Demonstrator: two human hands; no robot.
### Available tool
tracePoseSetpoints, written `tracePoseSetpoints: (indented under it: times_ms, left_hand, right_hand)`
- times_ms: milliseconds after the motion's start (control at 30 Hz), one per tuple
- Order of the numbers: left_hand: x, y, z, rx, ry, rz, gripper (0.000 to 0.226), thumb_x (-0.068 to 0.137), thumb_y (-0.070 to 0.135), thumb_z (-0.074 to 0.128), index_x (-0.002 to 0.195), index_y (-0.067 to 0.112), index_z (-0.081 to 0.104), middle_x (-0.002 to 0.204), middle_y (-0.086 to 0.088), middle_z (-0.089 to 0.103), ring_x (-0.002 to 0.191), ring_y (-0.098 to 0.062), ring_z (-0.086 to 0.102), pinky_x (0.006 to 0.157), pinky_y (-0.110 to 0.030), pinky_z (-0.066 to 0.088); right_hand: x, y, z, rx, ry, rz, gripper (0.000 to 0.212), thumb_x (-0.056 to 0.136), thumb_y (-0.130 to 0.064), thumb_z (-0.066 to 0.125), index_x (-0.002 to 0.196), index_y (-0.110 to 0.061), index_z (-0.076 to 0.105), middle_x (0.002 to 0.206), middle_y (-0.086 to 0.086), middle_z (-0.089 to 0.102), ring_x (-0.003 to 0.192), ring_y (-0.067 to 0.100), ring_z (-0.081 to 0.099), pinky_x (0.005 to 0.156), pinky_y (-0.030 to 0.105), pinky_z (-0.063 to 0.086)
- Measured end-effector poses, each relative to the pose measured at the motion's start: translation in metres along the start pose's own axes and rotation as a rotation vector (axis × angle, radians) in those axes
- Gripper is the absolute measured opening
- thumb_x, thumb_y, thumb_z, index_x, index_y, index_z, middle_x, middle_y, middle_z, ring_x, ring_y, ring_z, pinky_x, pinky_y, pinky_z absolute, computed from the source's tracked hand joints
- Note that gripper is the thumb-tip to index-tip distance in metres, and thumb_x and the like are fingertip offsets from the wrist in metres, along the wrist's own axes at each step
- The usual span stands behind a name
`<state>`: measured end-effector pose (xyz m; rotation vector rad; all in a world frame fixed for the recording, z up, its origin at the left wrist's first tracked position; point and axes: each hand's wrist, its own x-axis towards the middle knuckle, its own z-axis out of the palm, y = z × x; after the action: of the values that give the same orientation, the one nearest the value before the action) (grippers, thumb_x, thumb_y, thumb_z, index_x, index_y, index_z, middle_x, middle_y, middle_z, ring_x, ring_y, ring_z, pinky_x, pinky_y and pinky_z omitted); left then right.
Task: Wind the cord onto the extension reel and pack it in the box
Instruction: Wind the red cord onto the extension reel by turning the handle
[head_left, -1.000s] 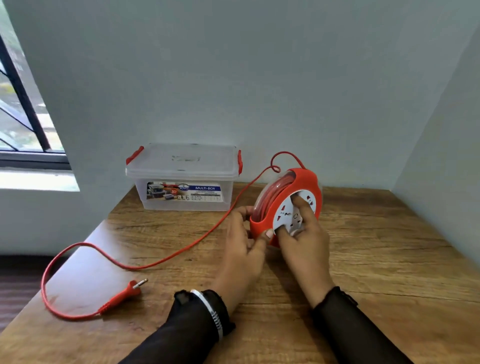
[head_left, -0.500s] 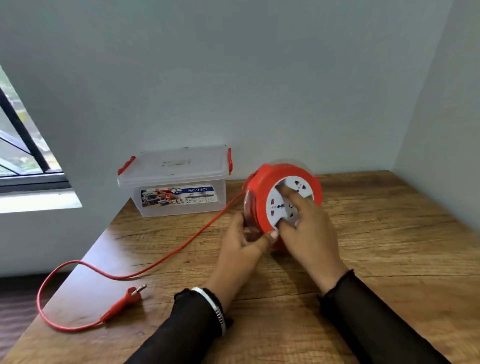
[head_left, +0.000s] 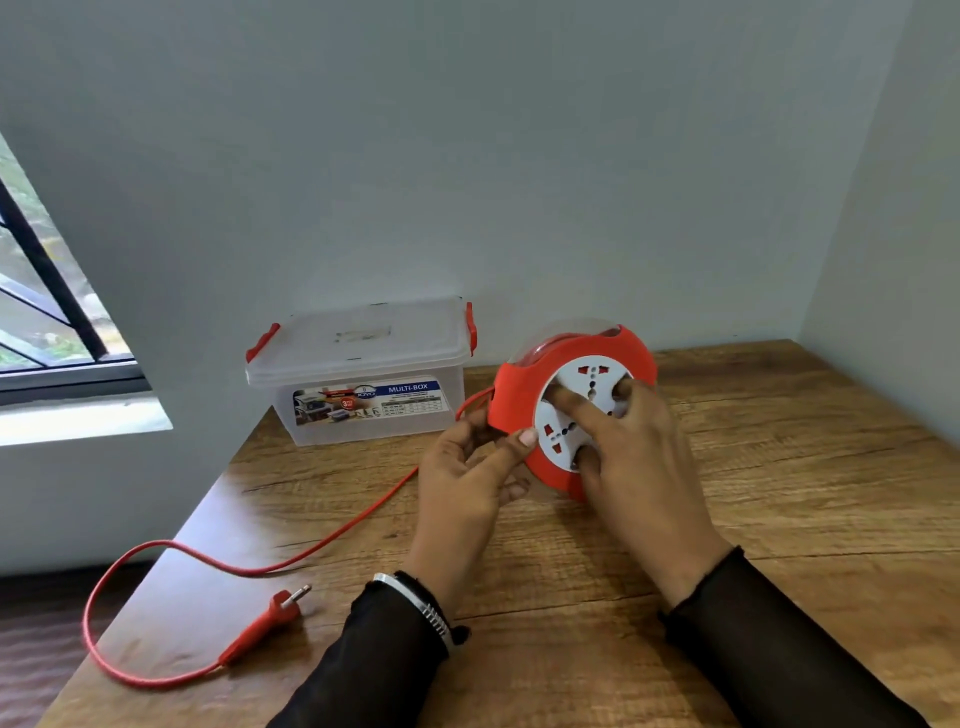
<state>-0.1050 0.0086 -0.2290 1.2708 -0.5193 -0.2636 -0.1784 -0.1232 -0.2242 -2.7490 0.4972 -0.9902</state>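
The left hand (head_left: 467, 483) pinches the red reel's (head_left: 524, 405) edge; the right hand (head_left: 639, 457) presses spread fingers into its white face, with the box (head_left: 363, 374) at ten o'clock, the cord (head_left: 249, 566) trailing toward eight

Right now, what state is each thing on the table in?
Reel: tilted up on edge, held.
Cord: mostly unwound, looping off the table edge.
Plug: lying loose on the table.
Box: lid on.
Left hand: grips the reel's rim.
Right hand: fingers on the socket face.

Head-worn view, forward and down, near the hands (head_left: 550, 467).
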Motion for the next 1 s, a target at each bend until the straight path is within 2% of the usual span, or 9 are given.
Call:
tracePoseSetpoints:
  times_ms: [233, 367, 433, 500, 600, 733, 833, 933, 1000]
  left_hand:
    - [-0.003, -0.001, 0.008, -0.014, 0.042, 0.053, 0.024, 0.082, 0.01, 0.07, 0.103, 0.019, 0.064, 0.082, -0.017, 0.064, 0.074, -0.029, 0.065, 0.057, -0.029, 0.057]
    - [-0.006, -0.001, 0.013, -0.094, 0.026, 0.068, 0.027, 0.083, 0.004, 0.068, 0.106, 0.015, 0.063, 0.077, -0.012, 0.068, 0.074, -0.028, 0.067, 0.059, -0.029, 0.059]
    - [-0.007, -0.002, 0.017, -0.098, 0.04, 0.1, 0.028, 0.082, 0.002, 0.068, 0.107, 0.015, 0.062, 0.076, -0.018, 0.065, 0.074, -0.029, 0.065, 0.063, -0.029, 0.058]
    - [-0.007, -0.004, 0.02, -0.075, 0.034, 0.139, 0.031, 0.081, 0.002, 0.069, 0.107, 0.017, 0.062, 0.076, -0.008, 0.071, 0.073, -0.019, 0.068, 0.065, -0.027, 0.057]
    - [-0.006, -0.006, 0.021, -0.034, 0.004, 0.203, 0.036, 0.081, -0.002, 0.068, 0.111, 0.015, 0.059, 0.065, 0.006, 0.07, 0.062, -0.005, 0.066, 0.066, -0.021, 0.053]
    - [-0.005, -0.003, 0.019, 0.092, 0.009, 0.287, 0.035, 0.081, 0.003, 0.071, 0.113, 0.013, 0.062, 0.094, -0.007, 0.075, 0.081, -0.018, 0.074, 0.07, -0.021, 0.055]
    - [-0.003, -0.003, 0.017, 0.245, 0.037, 0.34, 0.034, 0.077, 0.007, 0.076, 0.109, 0.014, 0.065, 0.103, 0.027, 0.067, 0.089, 0.014, 0.064, 0.069, -0.006, 0.049]
    - [-0.003, -0.002, 0.016, 0.327, 0.078, 0.378, 0.038, 0.074, 0.014, 0.08, 0.104, 0.032, 0.065, 0.107, -0.005, 0.068, 0.086, 0.011, 0.064, 0.067, -0.004, 0.046]
    - [-0.002, -0.001, 0.014, 0.382, 0.065, 0.407, 0.033, 0.074, 0.013, 0.08, 0.104, 0.02, 0.067, 0.103, -0.015, 0.069, 0.09, 0.012, 0.063, 0.069, -0.002, 0.045]
  right_hand:
    - [0.005, 0.006, 0.002, -0.188, 0.098, -0.019, 0.056, 0.076, -0.029, 0.069, 0.127, -0.042, 0.05, 0.093, 0.005, 0.059, 0.086, 0.025, 0.054, 0.073, 0.037, 0.038]
    - [0.005, 0.005, 0.005, -0.114, 0.125, 0.054, 0.055, 0.075, -0.038, 0.067, 0.127, -0.045, 0.051, 0.091, 0.0, 0.062, 0.083, 0.022, 0.053, 0.072, 0.034, 0.032]
    - [0.005, 0.003, 0.008, 0.024, 0.088, 0.162, 0.056, 0.076, -0.045, 0.064, 0.13, -0.046, 0.047, 0.097, -0.001, 0.064, 0.09, 0.022, 0.055, 0.076, 0.033, 0.038]
    - [0.005, 0.001, 0.012, 0.302, 0.078, 0.297, 0.06, 0.074, -0.046, 0.067, 0.13, -0.046, 0.047, 0.104, -0.003, 0.065, 0.096, 0.02, 0.059, 0.079, 0.034, 0.049]
    - [0.004, -0.003, 0.019, 0.738, 0.096, 0.478, 0.061, 0.07, -0.037, 0.077, 0.125, -0.047, 0.05, 0.096, -0.013, 0.065, 0.092, 0.008, 0.064, 0.065, 0.021, 0.051]
    - [0.006, -0.005, 0.024, 1.153, 0.11, 0.649, 0.056, 0.068, -0.018, 0.081, 0.115, -0.038, 0.058, 0.098, -0.008, 0.069, 0.086, 0.004, 0.066, 0.059, 0.011, 0.047]
    - [0.009, -0.005, 0.024, 1.358, 0.123, 0.733, 0.05, 0.065, -0.01, 0.081, 0.105, -0.033, 0.062, 0.104, -0.002, 0.07, 0.092, 0.013, 0.068, 0.061, 0.017, 0.051]
    - [0.01, -0.002, 0.022, 1.451, 0.055, 0.754, 0.047, 0.066, -0.008, 0.08, 0.103, -0.032, 0.063, 0.101, 0.006, 0.073, 0.082, 0.021, 0.069, 0.055, 0.022, 0.05]
    - [0.012, 0.002, 0.022, 1.432, 0.025, 0.716, 0.048, 0.067, -0.006, 0.08, 0.104, -0.031, 0.064, 0.103, 0.007, 0.072, 0.082, 0.02, 0.068, 0.055, 0.022, 0.052]
